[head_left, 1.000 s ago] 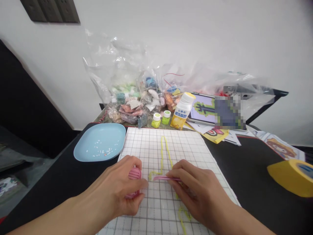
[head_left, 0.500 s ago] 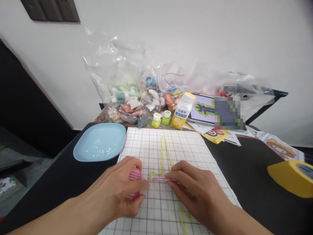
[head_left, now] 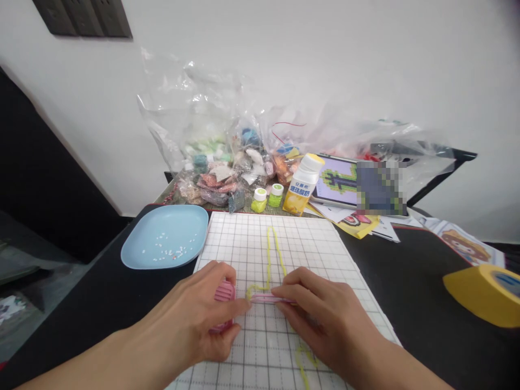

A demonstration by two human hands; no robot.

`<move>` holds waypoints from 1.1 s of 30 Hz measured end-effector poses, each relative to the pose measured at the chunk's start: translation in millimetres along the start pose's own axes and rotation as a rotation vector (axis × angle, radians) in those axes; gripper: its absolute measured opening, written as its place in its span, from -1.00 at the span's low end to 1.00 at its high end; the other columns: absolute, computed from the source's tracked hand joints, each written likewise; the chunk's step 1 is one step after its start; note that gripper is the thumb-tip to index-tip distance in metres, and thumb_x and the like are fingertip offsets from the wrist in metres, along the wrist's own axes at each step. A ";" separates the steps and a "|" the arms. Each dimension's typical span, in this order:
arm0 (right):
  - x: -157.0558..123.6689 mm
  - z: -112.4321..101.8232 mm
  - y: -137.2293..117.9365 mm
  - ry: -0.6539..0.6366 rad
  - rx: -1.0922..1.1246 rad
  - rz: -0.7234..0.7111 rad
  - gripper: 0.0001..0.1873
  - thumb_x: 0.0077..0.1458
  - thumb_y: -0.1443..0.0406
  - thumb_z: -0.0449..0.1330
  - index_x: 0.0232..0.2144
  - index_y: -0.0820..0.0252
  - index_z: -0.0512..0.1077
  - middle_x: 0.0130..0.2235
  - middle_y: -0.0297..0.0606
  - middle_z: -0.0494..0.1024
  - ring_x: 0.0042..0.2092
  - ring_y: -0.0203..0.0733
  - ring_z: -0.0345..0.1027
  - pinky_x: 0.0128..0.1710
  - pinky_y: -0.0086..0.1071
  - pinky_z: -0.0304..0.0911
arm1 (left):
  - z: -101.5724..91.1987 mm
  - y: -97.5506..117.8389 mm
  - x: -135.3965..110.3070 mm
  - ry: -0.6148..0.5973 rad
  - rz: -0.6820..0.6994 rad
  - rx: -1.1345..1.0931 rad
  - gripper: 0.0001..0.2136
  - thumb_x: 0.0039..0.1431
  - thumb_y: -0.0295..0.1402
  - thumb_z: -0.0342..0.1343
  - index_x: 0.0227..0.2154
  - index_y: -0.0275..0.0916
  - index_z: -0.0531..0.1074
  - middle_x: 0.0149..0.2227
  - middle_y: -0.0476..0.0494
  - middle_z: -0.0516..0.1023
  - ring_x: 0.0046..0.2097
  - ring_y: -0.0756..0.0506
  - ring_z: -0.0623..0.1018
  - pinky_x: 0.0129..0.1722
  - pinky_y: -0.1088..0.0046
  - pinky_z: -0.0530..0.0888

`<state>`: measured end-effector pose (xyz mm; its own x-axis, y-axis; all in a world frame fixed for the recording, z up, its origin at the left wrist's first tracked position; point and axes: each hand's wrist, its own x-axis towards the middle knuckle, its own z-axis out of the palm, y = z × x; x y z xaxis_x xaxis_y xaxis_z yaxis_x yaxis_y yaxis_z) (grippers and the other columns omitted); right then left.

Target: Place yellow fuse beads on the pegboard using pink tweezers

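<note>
My left hand [head_left: 195, 314] is closed around a small pink ridged plastic case [head_left: 225, 293], with its index finger stretched out to the right. That fingertip meets the tip of a pair of pink tweezers [head_left: 263, 298], as far as I can see. The tweezers lie level in the pinch of my right hand [head_left: 325, 311], their tips pointing left. Both hands are low over a white gridded pegboard [head_left: 231, 238]. On it runs a thin yellow-green outline of tiny beads [head_left: 268, 260], partly hidden by my right hand. Anything between the tweezer tips is too small to make out.
A blue tray [head_left: 162, 222] with scattered tiny white beads stands left of the board. Behind are two small green-lidded jars [head_left: 259, 203], a yogurt bottle [head_left: 303, 184], bagged beads [head_left: 219, 181] and a tablet [head_left: 337, 181] showing a pattern. A yellow tape roll [head_left: 475, 290] lies right.
My left index fingertip has moved slightly right, up to the tweezer tips. The tweezers have shifted slightly left. The rest looks the same.
</note>
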<state>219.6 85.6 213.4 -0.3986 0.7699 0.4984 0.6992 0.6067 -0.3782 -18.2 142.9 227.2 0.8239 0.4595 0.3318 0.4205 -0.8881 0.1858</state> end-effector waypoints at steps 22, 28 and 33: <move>2.1 -3.0 -21.5 0.106 0.029 -0.123 -0.79 0.31 0.41 0.00 -0.04 0.17 0.32 -0.26 -0.26 0.47 -0.32 -0.31 0.40 -0.48 -0.44 0.31 | -6.4 15.4 -9.2 0.039 -0.375 -0.469 -0.20 0.00 -0.32 0.39 0.21 0.21 0.05 -0.03 0.00 0.48 -0.07 -0.18 0.56 -0.06 0.21 0.52; 1.7 -1.2 -24.1 -0.001 0.033 -0.119 -0.70 0.32 0.43 -0.05 0.05 0.14 0.26 -0.21 -0.22 0.47 -0.29 -0.26 0.41 -0.44 -0.41 0.35 | -5.1 17.1 -8.3 0.082 -0.335 -0.532 -0.16 -0.03 -0.02 0.37 0.23 0.35 -0.03 -0.05 0.07 0.50 -0.14 -0.12 0.58 -0.06 0.27 0.52; 1.9 -1.1 -23.8 -0.015 0.043 -0.132 -0.74 0.33 0.42 -0.06 0.01 0.15 0.28 -0.23 -0.23 0.47 -0.31 -0.26 0.40 -0.44 -0.41 0.33 | -4.7 17.3 -8.0 0.094 -0.330 -0.547 -0.18 -0.03 0.03 0.35 0.22 0.37 -0.02 -0.06 0.09 0.50 -0.17 -0.10 0.59 -0.08 0.30 0.53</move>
<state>202.8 72.4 224.1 -0.4944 0.6858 0.5341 0.6142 0.7104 -0.3437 -19.3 123.9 232.1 0.6370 0.7285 0.2521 0.3708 -0.5763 0.7283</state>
